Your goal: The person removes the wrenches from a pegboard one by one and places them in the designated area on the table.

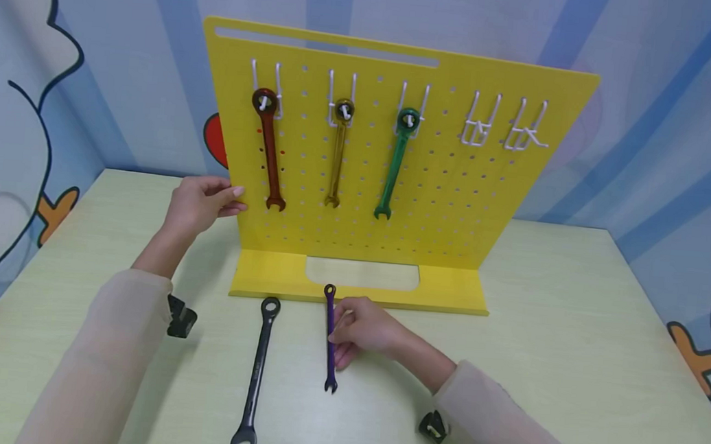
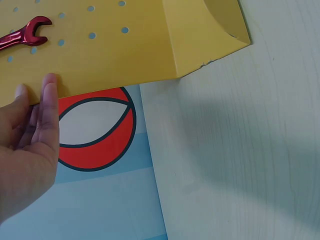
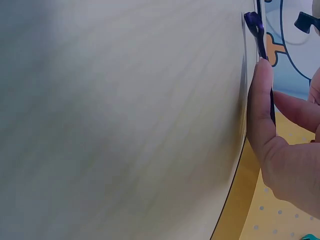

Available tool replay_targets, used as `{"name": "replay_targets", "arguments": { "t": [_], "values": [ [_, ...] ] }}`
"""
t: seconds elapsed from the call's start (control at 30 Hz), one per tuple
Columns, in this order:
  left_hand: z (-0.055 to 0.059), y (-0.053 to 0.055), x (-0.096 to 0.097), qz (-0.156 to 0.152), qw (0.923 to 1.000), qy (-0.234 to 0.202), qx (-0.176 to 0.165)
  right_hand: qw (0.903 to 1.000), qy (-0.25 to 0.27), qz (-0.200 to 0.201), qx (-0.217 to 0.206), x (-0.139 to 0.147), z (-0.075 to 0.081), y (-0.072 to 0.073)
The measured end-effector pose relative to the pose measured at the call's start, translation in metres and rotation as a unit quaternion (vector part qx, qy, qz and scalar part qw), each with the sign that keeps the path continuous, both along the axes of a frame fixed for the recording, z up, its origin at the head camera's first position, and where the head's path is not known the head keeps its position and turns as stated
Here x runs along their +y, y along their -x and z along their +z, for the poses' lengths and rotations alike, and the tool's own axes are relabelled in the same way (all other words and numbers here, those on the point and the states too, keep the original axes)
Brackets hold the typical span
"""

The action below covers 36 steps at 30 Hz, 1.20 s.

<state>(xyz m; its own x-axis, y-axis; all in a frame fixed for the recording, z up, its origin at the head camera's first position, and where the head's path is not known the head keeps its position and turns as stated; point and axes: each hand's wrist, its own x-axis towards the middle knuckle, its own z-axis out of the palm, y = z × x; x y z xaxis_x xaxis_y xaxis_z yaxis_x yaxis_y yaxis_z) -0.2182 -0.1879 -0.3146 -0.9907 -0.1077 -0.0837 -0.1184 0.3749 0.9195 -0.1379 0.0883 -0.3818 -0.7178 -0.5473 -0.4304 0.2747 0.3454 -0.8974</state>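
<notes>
My left hand holds the left edge of a yellow pegboard; in the left wrist view, fingertips lie over the board's edge. My right hand pinches a small purple combination wrench in front of the board's base. Whether that wrench touches the table, I cannot tell. To its left lies a larger dark grey combination wrench, ring end toward the board. Hanging by their ring ends from hooks are a red wrench, a gold wrench and a green wrench.
Two white hooks at the board's upper right carry nothing. The pegboard's base, with a cut-out in it, stands on a pale wooden table. Behind rises a blue cartoon-printed backdrop.
</notes>
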Motion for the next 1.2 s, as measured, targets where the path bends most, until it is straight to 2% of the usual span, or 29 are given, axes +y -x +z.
{"name": "replay_targets", "arguments": {
  "t": [0.6, 1.2],
  "values": [
    [-0.001, 0.001, 0.001, 0.006, 1.0000, 0.006, 0.003, 0.9993, 0.011, 0.019, -0.031, -0.018, -0.006, -0.009],
    [0.000, 0.002, 0.001, 0.008, 0.9998, 0.015, 0.000, 0.9993, -0.002, -0.005, -0.036, -0.026, -0.006, -0.011]
  ]
}}
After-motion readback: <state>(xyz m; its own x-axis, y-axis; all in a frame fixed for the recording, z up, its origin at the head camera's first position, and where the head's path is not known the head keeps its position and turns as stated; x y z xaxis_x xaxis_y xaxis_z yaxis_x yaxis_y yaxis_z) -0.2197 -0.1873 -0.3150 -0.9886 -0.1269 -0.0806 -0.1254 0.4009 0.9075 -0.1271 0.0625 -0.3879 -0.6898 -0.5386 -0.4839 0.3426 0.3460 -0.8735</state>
